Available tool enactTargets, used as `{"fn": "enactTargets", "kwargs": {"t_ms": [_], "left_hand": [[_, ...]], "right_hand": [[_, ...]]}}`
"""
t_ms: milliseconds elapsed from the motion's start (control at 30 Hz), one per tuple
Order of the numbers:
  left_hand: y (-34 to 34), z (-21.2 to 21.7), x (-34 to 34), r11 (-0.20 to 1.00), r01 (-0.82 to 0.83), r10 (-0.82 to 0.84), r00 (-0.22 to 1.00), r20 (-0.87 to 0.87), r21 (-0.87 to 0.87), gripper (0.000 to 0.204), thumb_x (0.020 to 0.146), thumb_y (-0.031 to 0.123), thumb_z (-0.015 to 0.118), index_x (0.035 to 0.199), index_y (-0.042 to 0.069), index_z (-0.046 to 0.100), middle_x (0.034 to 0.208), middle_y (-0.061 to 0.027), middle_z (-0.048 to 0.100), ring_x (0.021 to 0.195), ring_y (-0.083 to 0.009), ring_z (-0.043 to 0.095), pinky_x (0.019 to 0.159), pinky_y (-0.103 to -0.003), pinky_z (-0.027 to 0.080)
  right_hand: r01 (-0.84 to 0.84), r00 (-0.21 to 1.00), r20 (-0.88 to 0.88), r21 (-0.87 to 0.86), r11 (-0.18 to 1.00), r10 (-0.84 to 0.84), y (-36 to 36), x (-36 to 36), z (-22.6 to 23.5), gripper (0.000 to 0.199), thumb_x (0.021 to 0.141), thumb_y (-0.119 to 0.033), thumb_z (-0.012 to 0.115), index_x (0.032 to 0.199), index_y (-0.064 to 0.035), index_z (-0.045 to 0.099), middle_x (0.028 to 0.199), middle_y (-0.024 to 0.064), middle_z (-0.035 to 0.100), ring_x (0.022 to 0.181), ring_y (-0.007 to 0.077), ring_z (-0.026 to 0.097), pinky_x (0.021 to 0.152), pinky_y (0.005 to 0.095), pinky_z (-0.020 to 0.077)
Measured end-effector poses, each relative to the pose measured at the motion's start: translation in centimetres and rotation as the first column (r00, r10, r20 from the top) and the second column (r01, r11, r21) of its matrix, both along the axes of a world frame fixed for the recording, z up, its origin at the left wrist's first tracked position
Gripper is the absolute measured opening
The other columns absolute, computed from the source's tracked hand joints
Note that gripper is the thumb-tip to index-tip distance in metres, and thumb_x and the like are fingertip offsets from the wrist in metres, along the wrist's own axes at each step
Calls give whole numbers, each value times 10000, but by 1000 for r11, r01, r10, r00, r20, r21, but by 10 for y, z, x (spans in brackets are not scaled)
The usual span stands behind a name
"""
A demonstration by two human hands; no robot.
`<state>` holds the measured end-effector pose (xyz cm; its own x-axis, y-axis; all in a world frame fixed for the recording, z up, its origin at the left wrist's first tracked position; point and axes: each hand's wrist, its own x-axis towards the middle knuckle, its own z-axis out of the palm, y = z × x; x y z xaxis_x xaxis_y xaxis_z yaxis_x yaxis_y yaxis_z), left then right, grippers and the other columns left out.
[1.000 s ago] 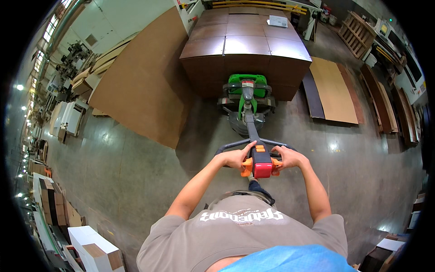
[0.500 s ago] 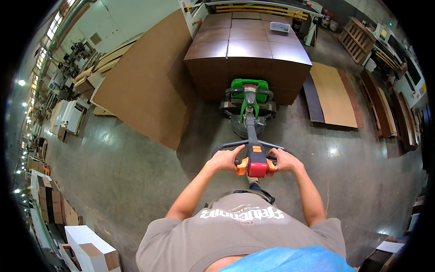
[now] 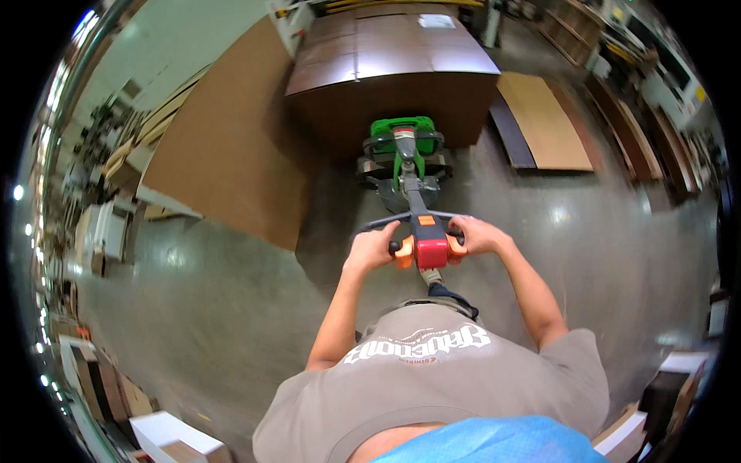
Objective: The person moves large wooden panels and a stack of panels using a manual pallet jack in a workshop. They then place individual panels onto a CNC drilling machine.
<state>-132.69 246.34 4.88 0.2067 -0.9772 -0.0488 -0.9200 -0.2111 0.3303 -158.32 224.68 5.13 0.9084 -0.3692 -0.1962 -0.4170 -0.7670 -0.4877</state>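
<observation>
Brown panel (image 3: 224,147) hogs the upper left, then the left hand (image 3: 372,248) has hold of the green pallet truck (image 3: 404,163) (upper middle) by its control handle (image 3: 431,250), around mid-frame. Right hand (image 3: 482,234) grips the handle's other side, and a tan sheet (image 3: 546,119) lies upper right.

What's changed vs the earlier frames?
The thumb of the left hand has drawn outward from the middle of the control handle. Green truck and panel stack now appear higher and further left, mostly the view shifting; truck travel unclear. Unchanged: left hand and right hand on the handle, brown board leaning.
</observation>
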Motion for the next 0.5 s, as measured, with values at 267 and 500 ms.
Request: {"fn": "enactTargets", "kwargs": {"t_ms": [267, 500], "left_hand": [[-9, -10, 6, 733, -27, 270, 929, 255, -680, 400, 751, 93, 765, 1147, 148, 733, 877, -80, 675, 861, -318, 658, 773, -450, 494], [-108, 55, 35, 641, -21, 342, 903, 261, -767, 416, 756, 7, 755, 1155, 99, 676, 1105, -119, 671, 1058, -374, 623, 945, -487, 497]], "right_hand": [[-27, 860, 502, -128, 991, 89, -9, -3, 39, 609, 808, -436, 862, 1263, -74, 679, 1255, 155, 698, 1143, 392, 679, 977, 450, 552], [550, 345, 915, -18, 835, -207, -78, -78, -9, 422, 1013, -400, 697, 1285, -79, 657, 1308, 136, 668, 1172, 388, 658, 995, 465, 517]]}}
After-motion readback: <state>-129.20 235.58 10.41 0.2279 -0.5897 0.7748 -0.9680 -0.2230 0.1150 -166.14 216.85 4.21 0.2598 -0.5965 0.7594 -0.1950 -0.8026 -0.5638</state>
